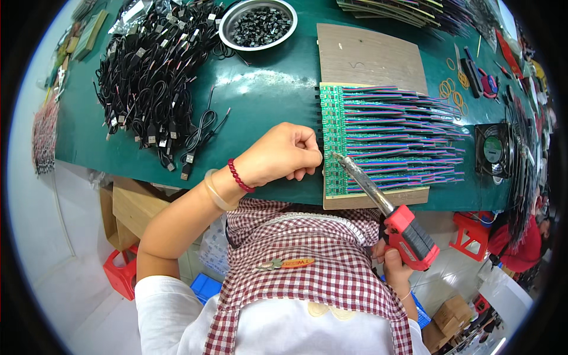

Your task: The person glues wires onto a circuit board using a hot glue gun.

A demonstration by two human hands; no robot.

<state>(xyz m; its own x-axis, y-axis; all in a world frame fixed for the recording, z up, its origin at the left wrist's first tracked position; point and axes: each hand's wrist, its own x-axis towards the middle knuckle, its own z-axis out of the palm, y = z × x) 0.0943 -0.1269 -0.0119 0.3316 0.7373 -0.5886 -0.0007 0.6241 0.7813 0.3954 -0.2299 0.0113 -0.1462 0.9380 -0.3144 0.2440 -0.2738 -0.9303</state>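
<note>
My right hand [395, 265] is wrapped round the red and black handle of a soldering iron [368, 188]. Its metal tip rests at, or just over, a row of green circuit boards [335, 121]. My left hand [287, 151] is closed in a pinch at the left edge of those boards, close to the iron's tip; whatever its fingers hold is hidden. Small black connectors stick out along the boards' left edge. Bundles of coloured wires [402, 131] run from the boards to the right. Under them lies a brown wooden board [373, 56].
A heap of black cables [160, 77] covers the table's left side, with one loose cable [201, 133] beside it. Behind stands a metal bowl [290, 35] of small black parts. To the right are rubber bands [452, 94], pliers [490, 84] and a small black fan [493, 151].
</note>
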